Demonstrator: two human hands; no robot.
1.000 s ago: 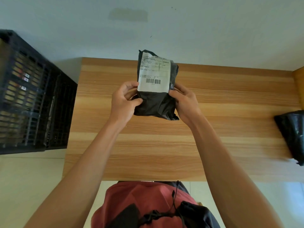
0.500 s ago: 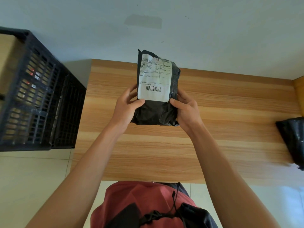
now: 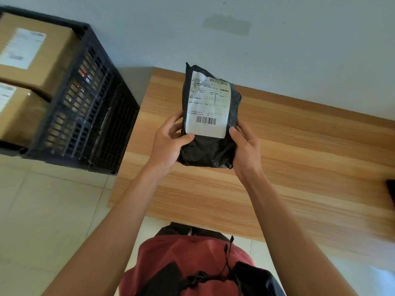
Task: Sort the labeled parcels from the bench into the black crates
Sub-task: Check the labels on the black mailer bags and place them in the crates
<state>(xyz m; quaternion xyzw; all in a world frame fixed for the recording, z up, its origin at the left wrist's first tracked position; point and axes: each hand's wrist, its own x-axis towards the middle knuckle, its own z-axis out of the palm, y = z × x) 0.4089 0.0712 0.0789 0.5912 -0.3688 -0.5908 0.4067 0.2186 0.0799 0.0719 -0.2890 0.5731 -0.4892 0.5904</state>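
A black plastic parcel (image 3: 208, 150) with a white barcode label facing me is held upright above the wooden bench (image 3: 299, 159). My left hand (image 3: 168, 142) grips its lower left side, thumb on the front. My right hand (image 3: 245, 150) grips its lower right side the same way. A black slatted crate (image 3: 85, 116) stands on the floor left of the bench. Two brown cardboard boxes (image 3: 32, 52) with white labels lie inside the crate.
Another black parcel (image 3: 391, 191) shows only as a sliver at the right edge of the bench. A pale wall runs behind the bench. Light floor tiles (image 3: 47, 210) lie below the crate and along the bench's near edge.
My view has swung left, so the crate and its boxes show more fully and the parcel at the right has nearly left the frame. The held parcel sits slightly more upright in both hands.
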